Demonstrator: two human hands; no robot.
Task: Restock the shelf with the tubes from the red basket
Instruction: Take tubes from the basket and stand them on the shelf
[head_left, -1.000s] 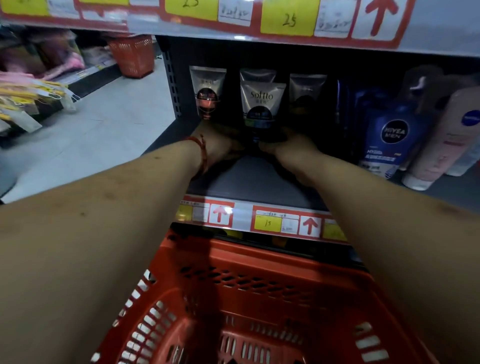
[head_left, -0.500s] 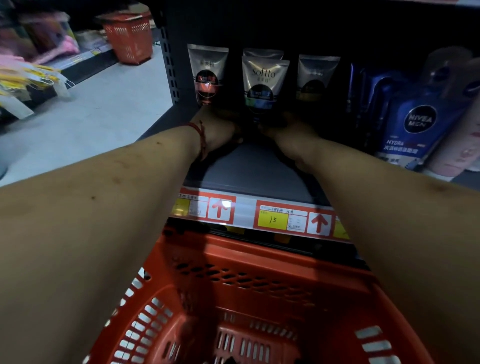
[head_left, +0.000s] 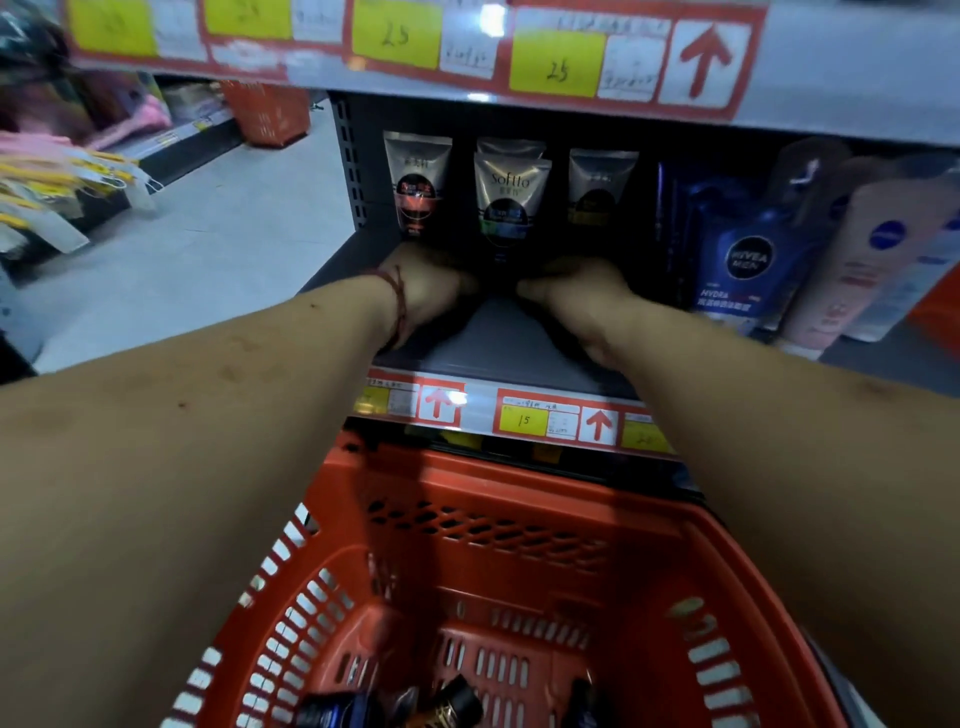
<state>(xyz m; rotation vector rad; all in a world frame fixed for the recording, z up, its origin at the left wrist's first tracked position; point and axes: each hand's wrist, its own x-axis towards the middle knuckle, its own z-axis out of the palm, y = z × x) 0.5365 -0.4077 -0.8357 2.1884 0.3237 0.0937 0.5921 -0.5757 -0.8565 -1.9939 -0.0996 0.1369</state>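
Three silver tubes stand cap-down at the back of the grey shelf (head_left: 498, 338): a red-labelled tube (head_left: 416, 182), a Softto tube (head_left: 511, 200) with another behind it, and a dark-labelled tube (head_left: 600, 182). My left hand (head_left: 428, 291) and right hand (head_left: 576, 286) reach in from either side and meet at the foot of the Softto tube. Its cap and my fingertips are lost in shadow. Below, the red basket (head_left: 519, 483) holds a few dark tubes (head_left: 447, 701) at its bottom.
Blue Nivea Men packs (head_left: 748, 260) and pale bottles (head_left: 857, 260) fill the shelf to the right. An upper shelf edge with price labels (head_left: 556, 62) overhangs. At the far left stands another red basket (head_left: 265, 117) on the aisle floor.
Both hands stay at the foot of the Softto tube. The view dipped and has risen again, so the upper shelf edge is back in sight.
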